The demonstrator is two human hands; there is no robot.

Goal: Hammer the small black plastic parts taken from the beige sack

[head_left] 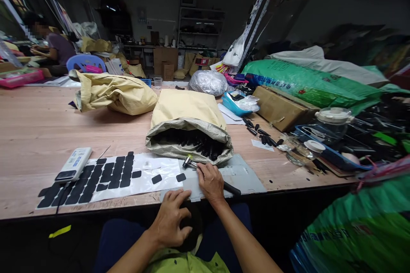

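My right hand point(211, 181) is closed around the shaft of a small hammer point(187, 162) with a shiny metal head and a yellowish end. Its black handle sticks out to the right, over a grey board point(245, 175). At the table's front edge my left hand point(173, 217) has its fingers apart and shows nothing in it. Just beyond the hammer, an open yellow sack point(188, 104) with a rolled rim holds many black pieces point(192, 140). Left of the hands lies a white sheet point(141, 185) with rows of black rounded squares point(115, 172), several of them set apart.
A white device point(73, 164) with a dark display rests on the sheet's left part. Another yellow sack point(118, 94) lies behind. To the right are a cardboard box point(282, 106), loose black pieces point(262, 132), jars and green sacks point(297, 81). A person point(57, 49) sits far left.
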